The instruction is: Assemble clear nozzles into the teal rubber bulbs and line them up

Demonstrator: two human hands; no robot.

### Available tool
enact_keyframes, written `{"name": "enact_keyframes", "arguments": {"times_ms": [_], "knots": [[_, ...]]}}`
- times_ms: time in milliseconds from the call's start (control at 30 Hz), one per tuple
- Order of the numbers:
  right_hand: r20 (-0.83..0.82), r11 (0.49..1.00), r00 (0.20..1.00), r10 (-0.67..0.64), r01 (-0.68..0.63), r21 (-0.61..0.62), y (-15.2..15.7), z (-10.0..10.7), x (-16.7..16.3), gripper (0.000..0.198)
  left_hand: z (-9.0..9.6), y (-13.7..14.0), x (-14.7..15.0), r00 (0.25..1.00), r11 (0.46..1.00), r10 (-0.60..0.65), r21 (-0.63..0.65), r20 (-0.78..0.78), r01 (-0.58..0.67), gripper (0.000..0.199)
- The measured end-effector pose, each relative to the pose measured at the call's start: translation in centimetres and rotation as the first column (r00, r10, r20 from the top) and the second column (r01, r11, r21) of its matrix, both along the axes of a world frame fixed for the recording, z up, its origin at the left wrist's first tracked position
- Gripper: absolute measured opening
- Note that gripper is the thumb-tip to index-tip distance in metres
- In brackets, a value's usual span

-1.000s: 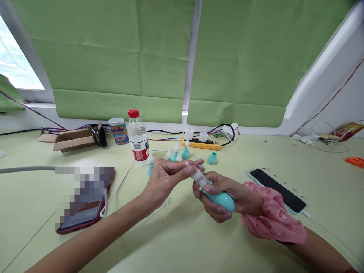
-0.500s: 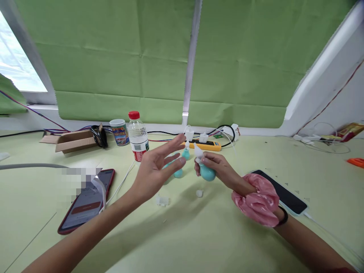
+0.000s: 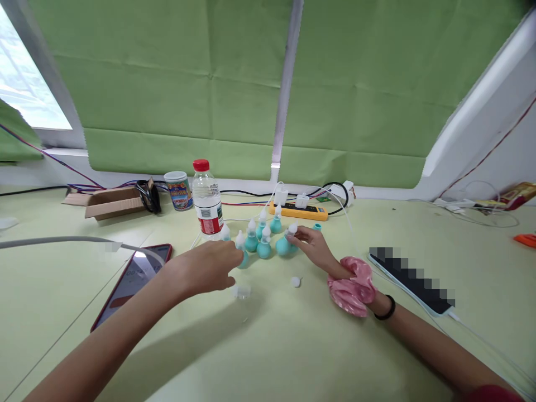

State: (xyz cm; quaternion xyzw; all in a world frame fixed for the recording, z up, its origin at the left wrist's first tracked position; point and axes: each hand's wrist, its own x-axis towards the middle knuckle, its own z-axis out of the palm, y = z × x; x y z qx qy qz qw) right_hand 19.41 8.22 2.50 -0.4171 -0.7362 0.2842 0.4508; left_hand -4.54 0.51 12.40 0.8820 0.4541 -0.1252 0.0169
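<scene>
My right hand [image 3: 313, 248] is pinching a teal nasal aspirator bulb [image 3: 283, 247] with a white tip, which stands on the table among others like it. Over the table on the left hovers my left hand [image 3: 209, 265], its fingers bent and the thumb apart from them, with nothing seen in it. It partly covers a teal bulb [image 3: 243, 258] with a white nozzle. Several more teal bulbs [image 3: 264, 249] stand upright between my hands. A clear plastic piece [image 3: 242, 291] lies below my left hand, and a small white cap [image 3: 296, 282] lies nearer the middle.
Behind the bulbs sits a yellow power strip [image 3: 299, 210] with plugs. A water bottle [image 3: 207, 204], a can [image 3: 178, 191] and an open carton [image 3: 115, 203] stand at the back left. One phone [image 3: 125, 285] lies left, another [image 3: 414, 282] right.
My right hand has lowered the teal aspirator bulb from the air to the group on the table. The left hand has moved left and down, its fingers bending from a spread pose.
</scene>
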Motion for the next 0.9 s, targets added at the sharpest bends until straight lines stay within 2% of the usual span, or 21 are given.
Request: {"name": "enact_keyframes", "arguments": {"times_ms": [100,200,367,567,733,900], "knots": [[0.152,0.993,0.988,-0.041,0.023,0.117,-0.3,-0.1,-0.2,0.020,-0.3,0.6,0.8,0.997,0.998,0.028,-0.060,-0.066,-0.032,0.022],[0.279,0.970,0.952,-0.127,0.060,0.237,-0.5,0.0,-0.2,0.017,-0.8,0.8,1.4,0.997,0.996,0.000,-0.092,-0.073,-0.007,0.023],[0.420,0.954,0.888,-0.188,0.063,0.295,-0.9,0.7,0.0,0.012,-1.9,1.2,1.6,0.996,0.993,-0.036,-0.118,-0.079,0.026,0.024],[0.323,0.922,0.908,-0.267,0.143,0.360,-0.4,0.1,0.1,0.015,-2.7,2.2,1.4,0.997,0.994,-0.011,-0.109,-0.077,0.002,0.026],[0.352,0.940,0.899,-0.260,0.151,0.306,0.5,-1.0,0.4,0.017,-3.8,2.9,1.6,0.999,0.993,-0.020,-0.120,-0.049,0.014,0.025],[0.324,0.940,0.907,-0.270,0.176,0.290,0.4,-1.0,0.4,0.018,-4.6,3.2,1.9,1.000,0.996,-0.005,-0.094,-0.023,0.003,0.024]]}}
